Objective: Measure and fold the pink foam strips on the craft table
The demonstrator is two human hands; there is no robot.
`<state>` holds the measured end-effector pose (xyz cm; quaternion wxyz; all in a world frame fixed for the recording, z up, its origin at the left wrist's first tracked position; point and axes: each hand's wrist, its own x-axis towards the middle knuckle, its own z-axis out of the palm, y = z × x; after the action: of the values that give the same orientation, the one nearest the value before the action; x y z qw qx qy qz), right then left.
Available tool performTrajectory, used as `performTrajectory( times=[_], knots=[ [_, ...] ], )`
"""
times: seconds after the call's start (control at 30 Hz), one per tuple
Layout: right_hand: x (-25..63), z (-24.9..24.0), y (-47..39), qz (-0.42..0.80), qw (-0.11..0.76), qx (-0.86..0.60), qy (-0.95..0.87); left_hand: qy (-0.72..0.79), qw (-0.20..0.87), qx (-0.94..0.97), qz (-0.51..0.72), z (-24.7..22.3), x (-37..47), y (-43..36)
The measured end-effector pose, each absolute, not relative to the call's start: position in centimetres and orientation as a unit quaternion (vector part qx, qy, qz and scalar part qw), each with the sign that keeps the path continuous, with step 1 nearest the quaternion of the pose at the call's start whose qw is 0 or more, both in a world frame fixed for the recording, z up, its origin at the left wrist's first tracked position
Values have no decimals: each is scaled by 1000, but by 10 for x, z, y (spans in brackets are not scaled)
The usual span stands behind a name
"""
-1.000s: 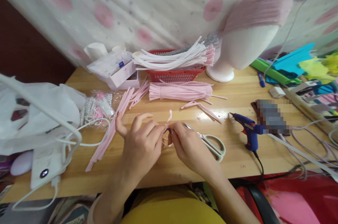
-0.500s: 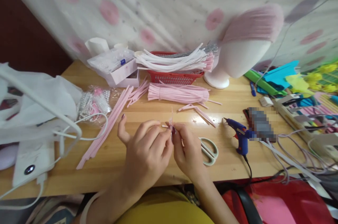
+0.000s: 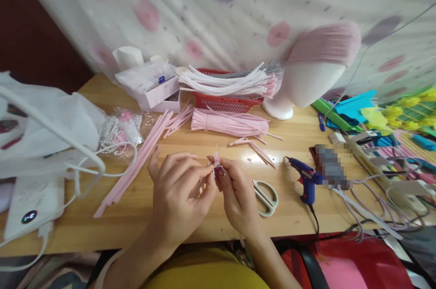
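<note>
Both sets of fingertips meet over the middle of the table around a small pale pink piece [image 3: 217, 156], too small and partly covered to name. My left hand [image 3: 180, 191] pinches its left side between thumb and forefinger, with the little finger raised outward. On the other side, my right hand [image 3: 240, 196] grips it between thumb and fingers. Pale-handled scissors [image 3: 272, 209] lie just right of my right hand, their blades hidden. Beyond the hands are a few short pink fuzzy stems [image 3: 254, 146] and a tied bundle of pink stems [image 3: 230, 122].
A blue glue gun [image 3: 308, 180] with its cord lies to the right. Behind stand a red basket [image 3: 226, 104] of white stems and a white mannequin head [image 3: 303, 82]. Long pink stems [image 3: 131, 171], a bag of beads [image 3: 121, 130] and a white cable [image 3: 102, 173] are left.
The camera view has shifted slightly. My fingertips have moved a little around the small pink piece, and more of it shows above them. Both hands keep their pinch.
</note>
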<state>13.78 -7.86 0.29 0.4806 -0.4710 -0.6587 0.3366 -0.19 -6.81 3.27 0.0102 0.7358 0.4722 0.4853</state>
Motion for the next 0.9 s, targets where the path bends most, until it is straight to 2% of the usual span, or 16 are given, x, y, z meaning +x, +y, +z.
performTrajectory(
  times=[0.47,0.77,0.9],
  knots=[
    [138,13,-78,447,486,-432,-614,463,23,737,492,32,-23,-63],
    [139,20,-75,449,458,-442,-627,449,-1,769,456,33,-19,-62],
    [140,18,-75,381,448,-453,-670,445,-6,778,444,36,-17,-64]
  ],
)
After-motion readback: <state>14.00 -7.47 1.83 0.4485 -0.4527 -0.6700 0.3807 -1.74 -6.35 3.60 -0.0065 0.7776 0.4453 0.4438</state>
